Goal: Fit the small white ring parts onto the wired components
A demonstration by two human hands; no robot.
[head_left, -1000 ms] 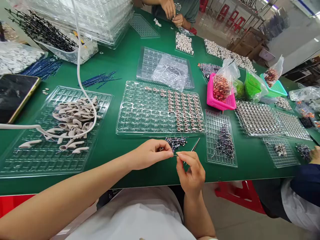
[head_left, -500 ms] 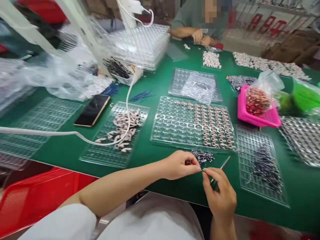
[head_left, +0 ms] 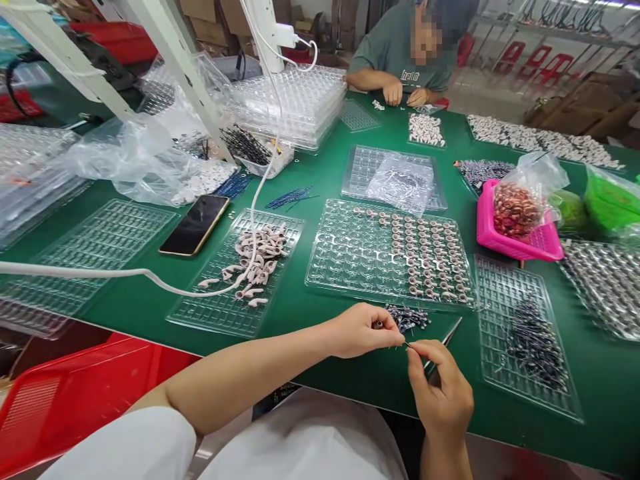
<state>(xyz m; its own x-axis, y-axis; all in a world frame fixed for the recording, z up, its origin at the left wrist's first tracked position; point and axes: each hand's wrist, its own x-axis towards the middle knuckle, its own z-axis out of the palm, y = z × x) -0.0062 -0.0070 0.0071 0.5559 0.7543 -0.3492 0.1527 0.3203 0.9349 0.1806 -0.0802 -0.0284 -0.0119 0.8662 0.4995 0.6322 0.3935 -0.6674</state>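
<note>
Thin dark wire [head_left: 408, 345]: very fine, only a short length showing in the gap between the two hands, just above the near part of the worktop [head_left: 290, 290]. Far end detail too small to read. Left hand [head_left: 361, 331] pinches one side, thumb against forefinger; a small round-mouthed casing [head_left: 379, 325] shows within its curled fingers. Right hand [head_left: 445, 388] pinches the other side, with slim metal tweezers [head_left: 453, 330] lying along it, tips pointing away from the wearer.

Just beyond the hands, a loose pile of small dark wired parts [head_left: 409, 319]. Behind it, a clear moulded tray [head_left: 345, 257], pinkish-grey shells [head_left: 425, 247] seated in rows toward its right side. To the left, a second tray [head_left: 200, 313] bears a heap of stemmed shells [head_left: 260, 250], a white cable [head_left: 175, 289] looping over them. To the right, a third tray [head_left: 493, 363] with dark wired pieces [head_left: 537, 343]; beyond that, a pink basket [head_left: 487, 237] holding bagged coppery parts [head_left: 517, 210].

Worktop smooth, green. Phone [head_left: 195, 225] lying on it, left. Co-worker [head_left: 380, 73] seated across, red stools [head_left: 537, 63] in the background.
</note>
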